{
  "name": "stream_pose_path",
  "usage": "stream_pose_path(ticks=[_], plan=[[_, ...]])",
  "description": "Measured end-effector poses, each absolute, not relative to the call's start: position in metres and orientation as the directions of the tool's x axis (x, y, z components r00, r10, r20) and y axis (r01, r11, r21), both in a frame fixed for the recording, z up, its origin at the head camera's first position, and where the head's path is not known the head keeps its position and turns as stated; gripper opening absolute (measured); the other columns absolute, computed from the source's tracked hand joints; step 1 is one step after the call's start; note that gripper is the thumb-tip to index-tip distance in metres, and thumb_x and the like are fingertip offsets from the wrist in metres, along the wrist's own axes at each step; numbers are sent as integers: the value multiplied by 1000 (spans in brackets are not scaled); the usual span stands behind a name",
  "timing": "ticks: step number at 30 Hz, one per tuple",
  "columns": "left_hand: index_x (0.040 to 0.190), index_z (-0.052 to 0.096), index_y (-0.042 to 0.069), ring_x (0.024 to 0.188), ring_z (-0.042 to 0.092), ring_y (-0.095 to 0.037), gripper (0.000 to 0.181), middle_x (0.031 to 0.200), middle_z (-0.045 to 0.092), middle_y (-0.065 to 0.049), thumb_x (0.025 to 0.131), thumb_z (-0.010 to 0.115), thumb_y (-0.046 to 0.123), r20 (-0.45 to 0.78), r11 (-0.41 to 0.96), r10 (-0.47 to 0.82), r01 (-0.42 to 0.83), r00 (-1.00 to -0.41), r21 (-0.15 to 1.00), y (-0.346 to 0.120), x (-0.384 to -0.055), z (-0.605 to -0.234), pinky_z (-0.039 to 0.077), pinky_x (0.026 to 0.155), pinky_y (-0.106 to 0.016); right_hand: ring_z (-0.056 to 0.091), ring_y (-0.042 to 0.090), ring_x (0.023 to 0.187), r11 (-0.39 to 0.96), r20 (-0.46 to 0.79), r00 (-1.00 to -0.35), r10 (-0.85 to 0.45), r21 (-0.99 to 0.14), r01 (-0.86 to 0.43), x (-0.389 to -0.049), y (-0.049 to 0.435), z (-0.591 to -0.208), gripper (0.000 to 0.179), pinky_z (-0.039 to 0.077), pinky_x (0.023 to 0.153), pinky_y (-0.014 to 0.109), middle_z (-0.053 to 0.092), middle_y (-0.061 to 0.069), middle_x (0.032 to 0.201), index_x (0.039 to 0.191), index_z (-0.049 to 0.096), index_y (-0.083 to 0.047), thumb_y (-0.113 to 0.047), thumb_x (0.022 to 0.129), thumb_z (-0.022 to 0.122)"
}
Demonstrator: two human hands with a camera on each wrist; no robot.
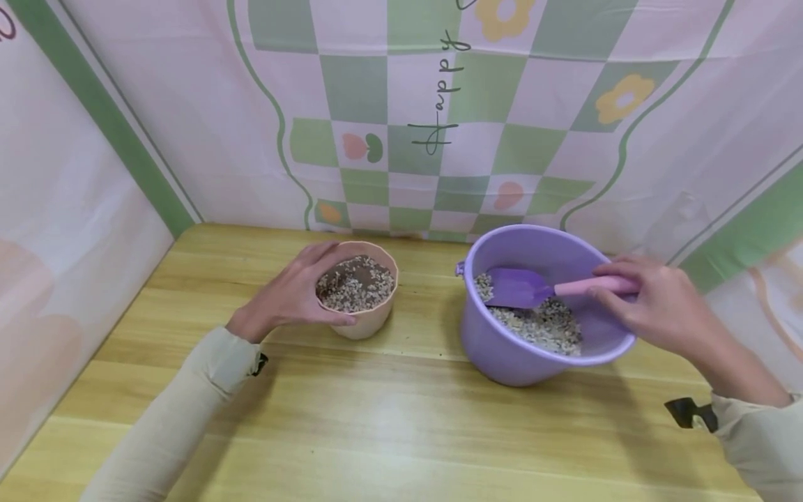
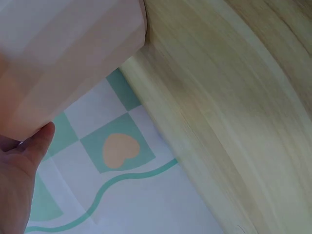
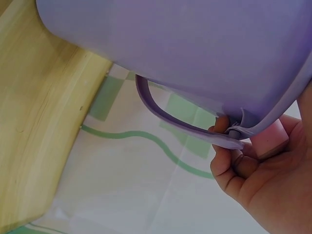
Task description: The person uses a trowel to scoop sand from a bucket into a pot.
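Observation:
My left hand [image 1: 297,289] grips a pale peach flower pot [image 1: 364,326] by its left side, thumb along the front of the rim and fingers around the back. Grainy, gravel-like soil [image 1: 359,294] fills much of the pot, darker in the middle. In the left wrist view the pot's faceted wall [image 2: 73,53] shows beside the fingers. My right hand [image 1: 659,300] holds the pink handle of a purple toy shovel [image 1: 519,287] over the right rim of a purple bucket [image 1: 508,359]. The shovel's blade lies inside the bucket, against pale gravel [image 1: 546,331].
The wooden table [image 1: 376,418] meets a patterned cloth [image 1: 414,90] at the back, with more cloth at both sides. The bucket's carrying handle [image 3: 170,117] hangs on its outer side, near the right fingers. A few specks of grit lie between pot and bucket.

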State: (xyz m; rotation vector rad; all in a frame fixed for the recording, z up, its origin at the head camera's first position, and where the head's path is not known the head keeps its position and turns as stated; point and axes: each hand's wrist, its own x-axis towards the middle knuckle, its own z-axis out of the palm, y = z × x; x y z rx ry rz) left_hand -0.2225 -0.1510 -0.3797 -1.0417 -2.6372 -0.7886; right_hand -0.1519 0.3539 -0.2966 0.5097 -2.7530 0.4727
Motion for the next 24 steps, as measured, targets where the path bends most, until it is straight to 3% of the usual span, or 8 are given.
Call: stream_pose_path(ticks=[13, 24], plan=[[153, 39, 22, 136, 39, -41, 117, 152, 38, -19, 57, 84, 69, 346, 607, 593, 686, -727, 402, -145, -216, -379, 42, 99, -67, 63, 52, 93, 866, 349, -873, -340, -246, -435, -151, 351, -295, 37, 51, 72, 67, 65, 31, 114, 110, 71, 2, -15, 79, 82], [154, 37, 24, 137, 37, -41, 116, 152, 37, -21, 59, 83, 70, 331, 600, 605, 688, -724, 408, -141, -207, -376, 42, 98, -68, 63, 53, 93, 857, 358, -864, -355, -245, -453, -154, 352, -295, 36, 51, 72, 66, 66, 30, 115, 109, 71, 2, -13, 78, 83]])
